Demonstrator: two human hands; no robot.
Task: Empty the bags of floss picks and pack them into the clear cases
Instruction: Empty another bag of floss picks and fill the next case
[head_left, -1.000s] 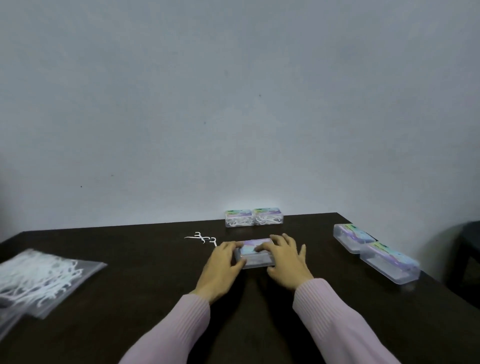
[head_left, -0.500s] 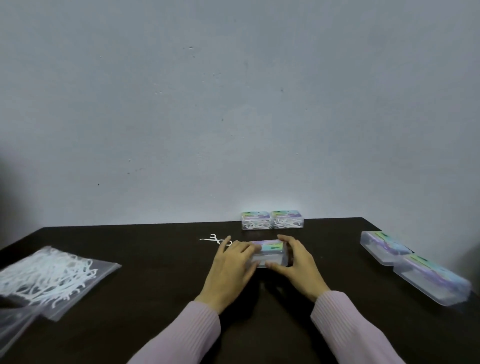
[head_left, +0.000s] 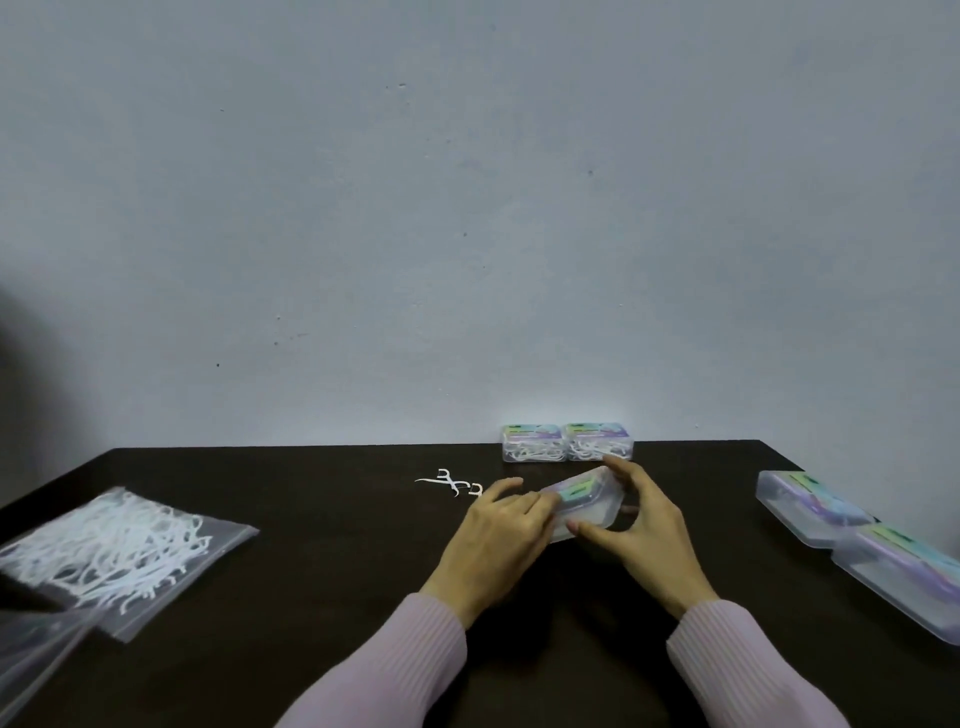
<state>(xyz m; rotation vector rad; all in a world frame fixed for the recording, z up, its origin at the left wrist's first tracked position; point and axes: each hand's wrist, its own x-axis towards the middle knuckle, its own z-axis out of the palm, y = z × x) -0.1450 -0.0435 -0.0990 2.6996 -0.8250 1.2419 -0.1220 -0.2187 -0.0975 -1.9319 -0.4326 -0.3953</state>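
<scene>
Floss picks fill a clear zip bag (head_left: 111, 553) lying flat at the left of a dark table (head_left: 322, 582), which stands against a plain grey wall (head_left: 467, 208). Two clear cases (head_left: 852, 540) with coloured labels lie end to end at the right edge. Two smaller filled cases (head_left: 567, 442) sit side by side at the back, against the wall. At the centre, one clear case (head_left: 584, 501) is held tilted. The left hand (head_left: 501, 540) grips its near left end with curled fingers; the right hand (head_left: 647, 530) pinches its right side between thumb and fingers. Both arms wear pink ribbed sleeves (head_left: 405, 670). A few loose floss picks (head_left: 451, 483) lie just left of the hands.
</scene>
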